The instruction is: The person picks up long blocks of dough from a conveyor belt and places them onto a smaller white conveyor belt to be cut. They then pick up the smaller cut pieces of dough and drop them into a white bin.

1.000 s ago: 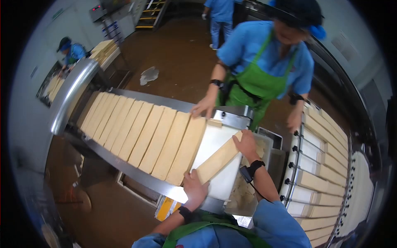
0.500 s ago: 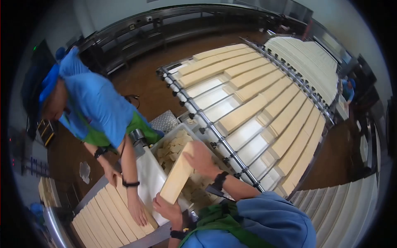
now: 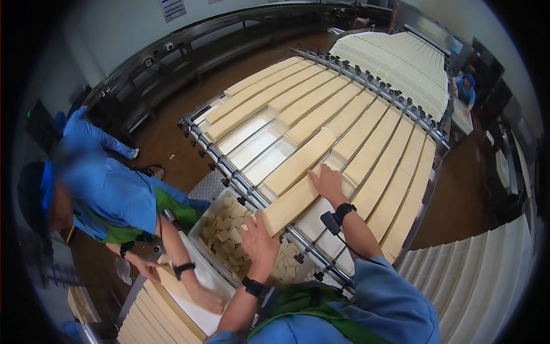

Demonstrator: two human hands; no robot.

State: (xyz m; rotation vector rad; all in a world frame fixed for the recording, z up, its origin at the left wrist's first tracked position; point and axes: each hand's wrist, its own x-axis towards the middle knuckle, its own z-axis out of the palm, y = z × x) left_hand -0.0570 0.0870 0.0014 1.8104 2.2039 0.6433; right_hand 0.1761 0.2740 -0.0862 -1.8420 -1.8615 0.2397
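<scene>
Both my hands are on one long cream-coloured slab (image 3: 293, 205), which lies across the near edge of the slatted conveyor (image 3: 316, 253). My left hand (image 3: 260, 243) grips its near end, thumb and fingers around the end. Further up, my right hand (image 3: 329, 184) is closed over the far part, its fingertips on the slab's top and side. Part of the slab's far end is hidden by that hand. Similar slabs (image 3: 303, 159) lie in rows beside it on the conveyor. Below the near edge stands a white bin (image 3: 201, 245) full of small cream pieces.
At left, a co-worker in blue has both hands (image 3: 203, 299) at a slab beside a row of slabs (image 3: 150, 316). A white ribbed surface (image 3: 458, 286) curves at lower right. Another person (image 3: 465, 89) stands at far right, beside a second belt (image 3: 395, 69).
My hands have carried the slab from above the bin, to the right and away from me, onto the conveyor's edge. The co-worker's hands have shifted at the lower left. The camera view has turned.
</scene>
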